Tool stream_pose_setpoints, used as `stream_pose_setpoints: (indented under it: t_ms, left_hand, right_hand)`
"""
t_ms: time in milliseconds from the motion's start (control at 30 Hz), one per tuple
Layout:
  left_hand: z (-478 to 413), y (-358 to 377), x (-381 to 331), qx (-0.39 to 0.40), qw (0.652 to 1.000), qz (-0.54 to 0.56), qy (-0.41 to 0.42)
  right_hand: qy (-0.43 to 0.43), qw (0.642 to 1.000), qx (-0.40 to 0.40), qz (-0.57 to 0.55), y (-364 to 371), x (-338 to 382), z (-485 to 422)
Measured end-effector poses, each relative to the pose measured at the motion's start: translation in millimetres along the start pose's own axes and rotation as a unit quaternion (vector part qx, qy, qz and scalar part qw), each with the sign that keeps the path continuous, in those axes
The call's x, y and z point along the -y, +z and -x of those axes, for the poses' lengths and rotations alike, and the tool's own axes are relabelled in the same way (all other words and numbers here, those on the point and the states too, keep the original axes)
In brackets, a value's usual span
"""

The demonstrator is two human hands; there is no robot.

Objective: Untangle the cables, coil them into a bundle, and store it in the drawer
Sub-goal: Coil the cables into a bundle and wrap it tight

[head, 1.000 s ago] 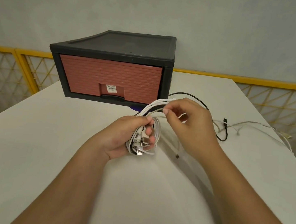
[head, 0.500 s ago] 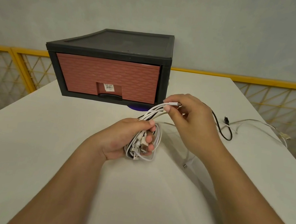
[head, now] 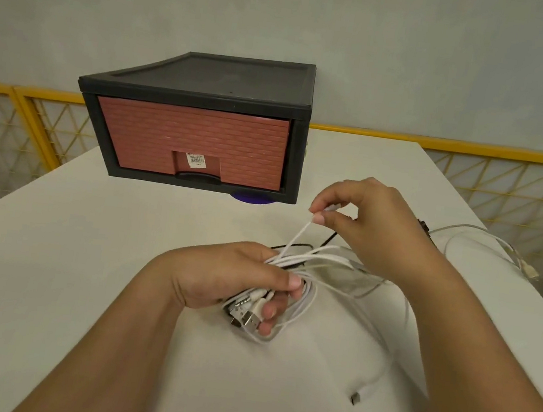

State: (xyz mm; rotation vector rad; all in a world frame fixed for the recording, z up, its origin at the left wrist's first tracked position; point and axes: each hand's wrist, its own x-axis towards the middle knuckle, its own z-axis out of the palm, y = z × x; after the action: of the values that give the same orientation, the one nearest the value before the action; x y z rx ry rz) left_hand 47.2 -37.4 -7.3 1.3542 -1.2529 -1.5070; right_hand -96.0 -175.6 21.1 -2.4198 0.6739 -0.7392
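While the left hand [head: 236, 280] grips a coiled bundle of cables [head: 298, 308] just above the desk [head: 82, 267], plugs [head: 248, 318] poking out past its curled fingers, the right hand [head: 364, 225] pinches one white strand [head: 297, 237] between thumb and forefinger, raised above the bundle. More loose cable [head: 486, 241] trails right across the desk. Drawer [head: 188, 143] sits shut behind the hands, inside its black case [head: 245, 78].
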Motion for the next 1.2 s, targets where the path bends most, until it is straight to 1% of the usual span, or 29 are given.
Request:
stream_pose_setpoints:
  t_ms: [67,133,200,267,300,333,467,633,733,833,900,1000,1067,1133,1167,1200]
  left_hand:
    - [1,3,-1,0.022,0.999,-0.03,0.003]
    - [2,4,-2,0.033,0.999,-0.036,0.001]
    - [3,5,-2,0.035,0.999,-0.033,-0.004]
    - [2,4,-1,0.033,0.999,-0.031,-0.004]
    - [2,4,-1,0.031,0.999,-0.029,-0.004]
    - [2,3,0,0.03,0.999,-0.026,-0.004]
    - [2,4,-1,0.037,0.999,-0.011,-0.006]
    - [0,7,0,0.058,0.998,-0.027,0.005]
    - [1,3,0,0.042,0.999,0.004,0.006]
    - [0,-3,2,0.003,0.999,0.037,0.022]
    - [0,-6,3,-0.027,0.997,0.064,0.032]
    - [1,-11,4,-0.056,0.991,0.114,0.042]
    - [0,-14,4,-0.075,0.985,0.145,0.05]
    - [-2,-16,4,-0.103,0.979,0.169,0.056]
    - [-3,-17,4,-0.12,0.975,0.176,0.059]
    - [-3,-18,3,-0.137,0.972,0.182,0.062]
  right_hand:
    - [-0.019,1.0,0.011,-0.007,1,5,1]
    - [-0.024,0.998,0.048,-0.016,2,5,2]
    - [-0.009,0.993,0.115,-0.008,2,3,3]
    - [0.014,0.982,0.186,-0.024,4,2,4]
    - [0.019,0.978,0.206,-0.033,6,1,5]
    - [0.02,0.977,0.211,-0.039,8,0,4]
    - [0.018,0.981,0.177,-0.071,15,1,4]
    - [-0.011,0.967,0.224,-0.121,16,9,6]
    - [-0.002,0.964,0.236,-0.127,11,5,6]
    - [0.038,0.961,0.239,-0.133,3,0,5]
    - [0.054,0.959,0.228,-0.16,0,-1,5]
    - [0.052,0.974,0.166,-0.147,2,0,2]
    - [0.023,0.993,0.074,-0.093,6,1,0]
    - [-0.028,0.997,-0.035,-0.062,6,8,0]
    - [-0.045,0.993,-0.071,-0.08,4,11,1]
    - [-0.051,0.989,-0.082,-0.115,0,15,3]
